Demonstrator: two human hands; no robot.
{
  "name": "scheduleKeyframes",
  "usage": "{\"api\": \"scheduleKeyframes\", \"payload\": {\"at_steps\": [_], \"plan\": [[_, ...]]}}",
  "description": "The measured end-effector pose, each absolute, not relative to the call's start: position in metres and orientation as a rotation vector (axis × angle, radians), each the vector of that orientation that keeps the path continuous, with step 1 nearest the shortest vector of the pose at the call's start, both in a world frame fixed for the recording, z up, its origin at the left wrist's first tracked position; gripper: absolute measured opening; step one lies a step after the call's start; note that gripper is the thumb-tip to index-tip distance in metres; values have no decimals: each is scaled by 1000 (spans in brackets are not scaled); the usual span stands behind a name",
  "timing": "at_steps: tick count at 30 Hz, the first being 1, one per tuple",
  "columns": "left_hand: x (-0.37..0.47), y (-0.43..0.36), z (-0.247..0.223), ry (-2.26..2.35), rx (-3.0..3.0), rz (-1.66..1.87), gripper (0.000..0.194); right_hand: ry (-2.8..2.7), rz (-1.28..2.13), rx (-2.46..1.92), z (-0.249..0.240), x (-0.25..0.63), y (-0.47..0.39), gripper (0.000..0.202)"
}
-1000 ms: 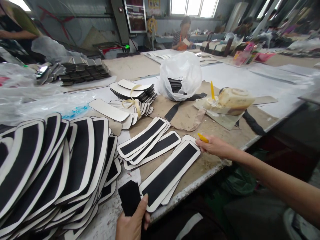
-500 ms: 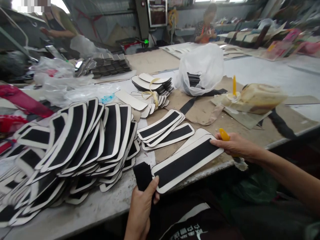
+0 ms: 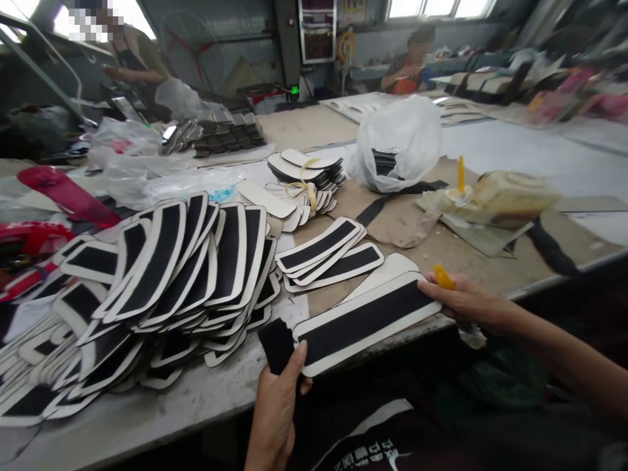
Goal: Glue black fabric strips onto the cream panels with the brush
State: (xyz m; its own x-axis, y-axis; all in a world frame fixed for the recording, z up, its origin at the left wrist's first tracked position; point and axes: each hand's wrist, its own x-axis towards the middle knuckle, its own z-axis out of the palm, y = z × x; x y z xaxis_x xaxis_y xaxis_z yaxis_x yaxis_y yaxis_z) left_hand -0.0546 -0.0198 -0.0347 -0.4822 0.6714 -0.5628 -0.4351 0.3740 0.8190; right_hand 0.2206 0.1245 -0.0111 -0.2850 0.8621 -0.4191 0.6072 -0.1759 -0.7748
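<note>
Between my two hands a long white panel with a black strip along its middle [image 3: 363, 324] is held at a tilt over the table's front edge. My left hand [image 3: 279, 399] pinches its near left end, and the same fingers grip a bundle of black strips [image 3: 276, 345]. At the far right end my right hand [image 3: 458, 297] pinches the panel's corner. That hand also holds a yellow-handled tool [image 3: 444, 277], whose lower end looks whitish and crusted. Plain white panels [image 3: 387, 275] lie just behind the held one. A few finished-looking black-and-white panels [image 3: 318, 245] rest beyond.
A large heap of black-and-white panels [image 3: 157, 261] covers the table's left side. Tied white pieces [image 3: 301, 196] lie behind it. A white plastic bag [image 3: 400, 140] and a yellowish glue-stained container [image 3: 510, 196] stand further right. Two people work in the background.
My head view has shifted slightly, so the heap and background sit further right. Both hands keep their grip on the panel, which has hardly moved.
</note>
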Motion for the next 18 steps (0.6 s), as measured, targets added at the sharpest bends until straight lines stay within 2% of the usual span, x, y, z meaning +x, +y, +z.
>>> {"api": "scheduleKeyframes", "payload": {"at_steps": [4, 18], "plan": [[-50, -16, -27, 1742, 125, 1340, 45, -1849, 1458, -1723, -12, 217, 122, 42], [-46, -22, -31, 1768, 184, 1372, 40, -2154, 1175, -1596, -6, 216, 113, 38]]}}
